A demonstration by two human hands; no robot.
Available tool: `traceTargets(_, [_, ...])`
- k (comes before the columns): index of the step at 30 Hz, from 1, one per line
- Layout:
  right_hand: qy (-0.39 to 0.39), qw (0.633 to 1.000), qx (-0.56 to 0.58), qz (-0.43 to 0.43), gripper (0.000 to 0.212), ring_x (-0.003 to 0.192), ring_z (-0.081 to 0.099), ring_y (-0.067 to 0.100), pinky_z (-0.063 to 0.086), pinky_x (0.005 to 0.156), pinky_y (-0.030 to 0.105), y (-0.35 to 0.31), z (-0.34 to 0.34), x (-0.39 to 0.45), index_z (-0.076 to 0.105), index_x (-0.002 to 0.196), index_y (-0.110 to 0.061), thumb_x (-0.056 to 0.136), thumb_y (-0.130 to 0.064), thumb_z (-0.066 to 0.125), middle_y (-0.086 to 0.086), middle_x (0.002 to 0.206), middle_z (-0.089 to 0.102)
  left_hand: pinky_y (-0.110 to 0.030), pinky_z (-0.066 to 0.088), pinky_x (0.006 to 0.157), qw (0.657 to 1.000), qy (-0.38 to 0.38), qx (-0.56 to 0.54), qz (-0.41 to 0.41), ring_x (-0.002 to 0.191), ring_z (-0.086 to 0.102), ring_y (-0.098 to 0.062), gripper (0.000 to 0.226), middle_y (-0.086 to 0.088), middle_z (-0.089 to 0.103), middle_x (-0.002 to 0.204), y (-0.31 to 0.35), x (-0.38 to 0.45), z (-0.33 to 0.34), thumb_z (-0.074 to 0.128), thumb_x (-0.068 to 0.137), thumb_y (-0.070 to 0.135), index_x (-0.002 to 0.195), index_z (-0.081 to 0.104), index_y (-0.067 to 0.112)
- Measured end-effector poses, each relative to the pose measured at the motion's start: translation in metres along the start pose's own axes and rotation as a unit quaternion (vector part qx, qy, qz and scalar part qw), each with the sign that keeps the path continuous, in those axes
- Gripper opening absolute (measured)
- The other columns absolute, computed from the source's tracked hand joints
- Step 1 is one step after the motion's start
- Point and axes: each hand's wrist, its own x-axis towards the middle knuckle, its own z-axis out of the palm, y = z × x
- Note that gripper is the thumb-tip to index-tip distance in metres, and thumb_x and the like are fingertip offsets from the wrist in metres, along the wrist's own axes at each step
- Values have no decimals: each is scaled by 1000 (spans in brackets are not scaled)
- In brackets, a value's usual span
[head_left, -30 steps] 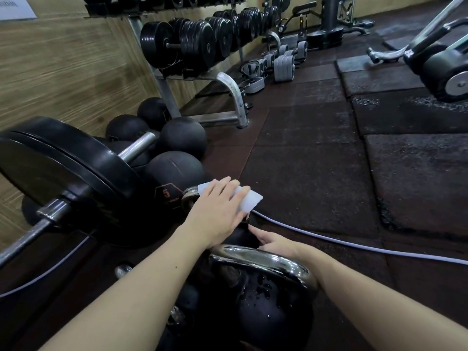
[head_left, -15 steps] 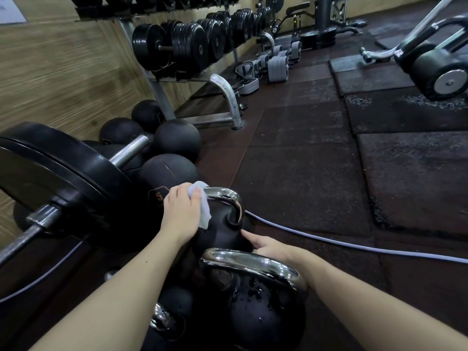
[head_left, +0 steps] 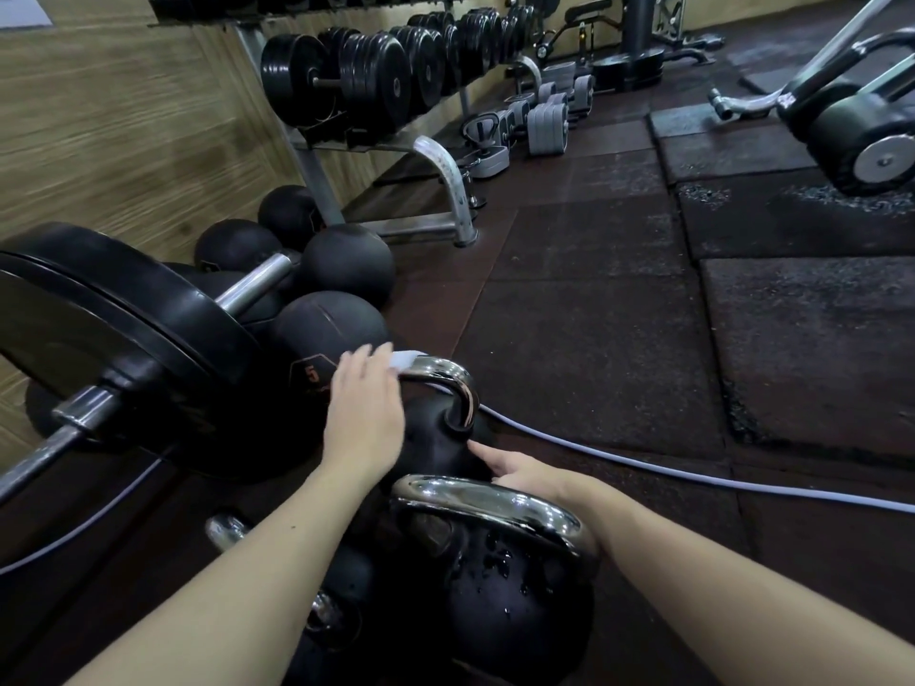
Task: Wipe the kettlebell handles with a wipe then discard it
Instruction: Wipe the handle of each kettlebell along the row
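Setting: gym floor (head_left: pixel 594 339) of dark, speckled rubber tiles with visible seams; wood-grain wall panel (head_left: pixel 99 131) on the left.

Far kettlebell (head_left: pixel 435 438): matte black round body standing on the floor, with a polished chrome loop handle (head_left: pixel 458 383) that curves down on its right side.

Wipe (head_left: pixel 403 361): small, white, soft sheet draped over the left part of the far kettlebell's handle; only one edge shows past the hand.

Left hand (head_left: pixel 364 408): palm down on the wipe and handle, fingers (head_left: pixel 366 361) lying fairly straight and close together, pressing the wipe onto the chrome; whether the thumb curls under cannot be told.

Right hand (head_left: pixel 520 470): laid against the right flank of the far kettlebell, fingers straight and narrow-spread, touching the black body; partly hidden behind the near handle.

Near kettlebell (head_left: pixel 515 601): glossy black ball beaded with water droplets, its broad mirror-chrome handle (head_left: pixel 495 502) lying between the two forearms.

Cable (head_left: pixel 643 467): pale, smooth cord running along the floor from behind the far kettlebell off to the right.

Barbell (head_left: pixel 89 413): steel bar carrying a large, smooth black plate (head_left: pixel 124 309), tilted at left.

Medicine balls (head_left: pixel 346 262): several matte black spheres clustered by the wall; the nearest bears an orange "5".

Dumbbell rack (head_left: pixel 445 190): grey metal frame holding rows of black round-plate dumbbells (head_left: pixel 346 76).
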Motion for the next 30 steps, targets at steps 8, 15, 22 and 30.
traceTargets(8, [4, 1000, -13, 13, 85, 155, 25, 17, 24, 124, 25, -10, 1, -13, 13, 163, -13, 91, 0, 56, 4, 169, 21, -50, 48, 106, 919, -87, 224, 313, 126, 58, -39, 46, -14, 63, 136, 23, 7, -3, 36, 104, 38, 136, 65, 20])
traceTargets(15, [1, 1000, -4, 0, 97, 154, 27, 16, 21, 128, 33, -14, 3, -21, 14, 163, -16, 80, -13, 65, 1, 167, 25, -45, 37, 107, 987, -47, 106, 108, 117, 59, -37, 58, -10, 66, 123, 13, 6, -12, 21, 103, 40, 129, 62, 9])
traceTargets(22, [37, 998, 51, -12, 94, 136, 40, 5, 31, 123, 31, -18, -1, -46, 25, 162, -22, 80, -8, 68, -9, 158, 37, -49, 41, 104, 999, -46, -25, -5, 118, 55, -45, 68, -27, 63, 122, 25, -6, -61, 16, 94, 34, 124, 64, -3])
traceTargets(30, [148, 985, 66, -59, 55, 120, 61, 9, 42, 109, 23, -61, -7, -95, 53, 147, -17, 95, -14, 70, -6, 135, 61, -37, 42, 80, 981, -46, -123, -141, 100, 62, -28, 36, -6, 67, 102, -2, -48, -90, 31, 113, 26, 103, 61, 9])
